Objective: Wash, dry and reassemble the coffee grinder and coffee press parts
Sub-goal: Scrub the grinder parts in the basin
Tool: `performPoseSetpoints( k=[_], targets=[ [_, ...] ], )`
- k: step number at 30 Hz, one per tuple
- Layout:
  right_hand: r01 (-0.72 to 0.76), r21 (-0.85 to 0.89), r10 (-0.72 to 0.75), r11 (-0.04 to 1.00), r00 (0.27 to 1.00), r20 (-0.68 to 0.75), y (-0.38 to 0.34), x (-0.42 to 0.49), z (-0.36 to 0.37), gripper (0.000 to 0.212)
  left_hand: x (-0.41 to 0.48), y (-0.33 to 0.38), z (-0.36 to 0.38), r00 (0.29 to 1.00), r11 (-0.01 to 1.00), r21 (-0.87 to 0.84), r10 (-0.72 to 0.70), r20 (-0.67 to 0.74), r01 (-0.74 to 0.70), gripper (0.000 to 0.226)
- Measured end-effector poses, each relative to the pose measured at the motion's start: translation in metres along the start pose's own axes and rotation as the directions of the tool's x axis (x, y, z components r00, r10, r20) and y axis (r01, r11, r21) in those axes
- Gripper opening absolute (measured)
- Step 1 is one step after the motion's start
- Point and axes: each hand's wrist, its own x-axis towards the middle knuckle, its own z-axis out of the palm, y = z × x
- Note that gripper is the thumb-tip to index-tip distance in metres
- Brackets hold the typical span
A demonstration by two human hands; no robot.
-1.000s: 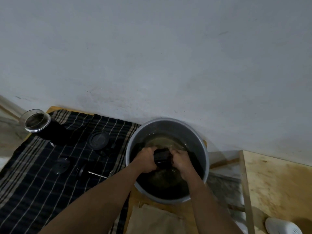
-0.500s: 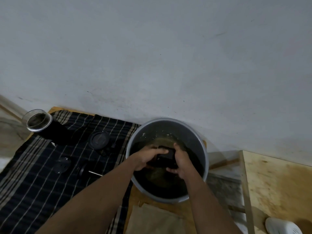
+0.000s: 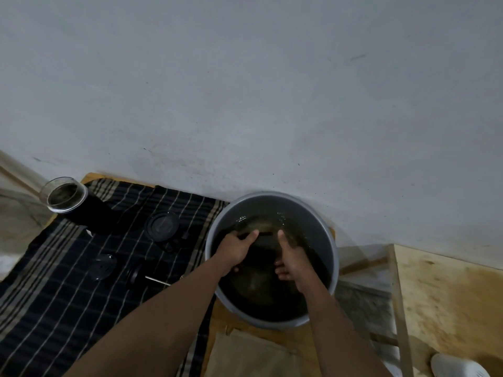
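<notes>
This is the washing step: in the gray basin [image 3: 215, 235], right of the striped cloth [image 3: 54, 295], the left hand [image 3: 236, 253] and right hand [image 3: 293, 258] curl their fingers round a dark part [image 3: 265, 240], which I think needs drying next.

A grey basin [image 3: 272, 198] of murky brownish water stands on a wooden surface [image 3: 234, 322] against the wall. Both hands are inside it. The left hand [image 3: 235, 251] and right hand [image 3: 292, 258] grip a dark part [image 3: 265, 242] from either side at the waterline. Just left of the basin lies a striped cloth [image 3: 54, 295]. It carries a glass-rimmed black cylinder [image 3: 65, 197], a round black lid [image 3: 162, 225], a clear perforated disc [image 3: 103, 266] and a black knob on a metal rod [image 3: 140, 276].
</notes>
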Motion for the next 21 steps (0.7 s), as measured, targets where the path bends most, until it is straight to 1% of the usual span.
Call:
performPoseSetpoints(
  k=[2,3,5,7,9,10,11,13,14,15,18,21],
  targets=[
    [0.037,0.128,-0.019,0.991,0.991,-0.134,0.004,0.011,-0.011,0.04,0.002,-0.003,0.001,0.998,0.995,0.092,0.051,-0.038,-0.047,0.061],
    [0.035,0.176,-0.004,0.984,0.984,-0.177,0.005,0.014,-0.017,0.035,0.003,-0.005,0.001,0.998,0.991,0.123,0.063,-0.031,-0.059,0.061],
    [-0.002,0.195,0.044,0.981,0.976,-0.215,0.006,0.022,-0.024,0.033,0.006,-0.009,0.002,0.996,0.984,0.157,0.084,-0.008,-0.082,0.06],
    [-0.026,0.187,0.07,0.982,0.97,-0.232,0.007,0.027,-0.023,0.028,0.008,-0.011,0.002,0.995,0.984,0.151,0.095,0.008,-0.095,0.062],
    [-0.046,0.185,0.091,0.982,0.966,-0.242,0.005,0.027,-0.012,0.04,0.008,-0.011,0.002,0.995,0.986,0.137,0.095,0.011,-0.096,0.061],
    [-0.059,0.2,0.098,0.978,0.977,-0.191,0.003,0.027,-0.005,0.043,0.008,-0.012,0.002,0.995,0.985,0.14,0.095,0.007,-0.095,0.059],
    [-0.074,0.226,0.1,0.971,0.989,-0.105,0.001,0.027,0.0,0.047,0.008,-0.012,0.003,0.995,0.984,0.147,0.098,0.004,-0.098,0.058],
    [-0.084,0.27,0.07,0.959,0.996,0.064,-0.006,0.023,0.008,0.045,0.008,-0.011,0.004,0.995,0.981,0.165,0.099,-0.002,-0.097,0.059],
    [-0.066,0.248,0.045,0.966,0.995,0.089,-0.009,0.022,0.008,0.044,0.008,-0.011,0.004,0.996,0.981,0.17,0.094,-0.004,-0.092,0.06],
    [-0.039,0.217,0.024,0.975,0.997,0.07,-0.011,0.022,0.007,0.043,0.008,-0.011,0.004,0.996,0.982,0.171,0.087,-0.004,-0.085,0.06],
    [0.029,0.163,-0.009,0.986,0.993,-0.117,-0.008,0.026,-0.008,0.037,0.009,-0.012,0.003,0.998,0.985,0.158,0.063,0.012,-0.064,0.063],
    [-0.017,0.093,0.039,0.996,0.97,-0.24,0.003,0.033,-0.016,0.036,0.011,-0.012,0.001,0.998,0.986,0.156,0.045,0.038,-0.05,0.068]
  ],
)
